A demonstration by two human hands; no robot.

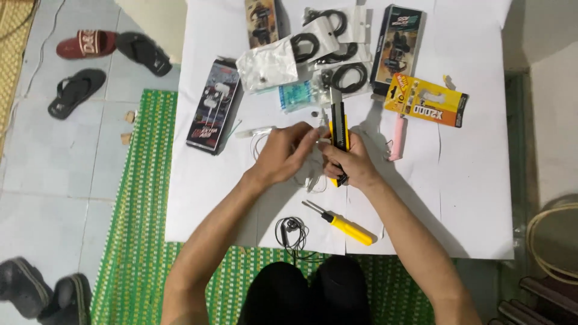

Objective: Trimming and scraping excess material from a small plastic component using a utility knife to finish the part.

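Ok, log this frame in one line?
right hand: grips yellow utility knife, blade end away | left hand: pinches thin white wire beside knife | near: yellow screwdriver, black earphones | surface: white sheet

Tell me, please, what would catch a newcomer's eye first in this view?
Probably the yellow-and-black utility knife gripped upright in the right hand at the centre of the white paper sheet, with the left hand pinching a thin white cable beside it. Next, the yellow-handled screwdriver lying nearer the person, and the orange packet at upper right.
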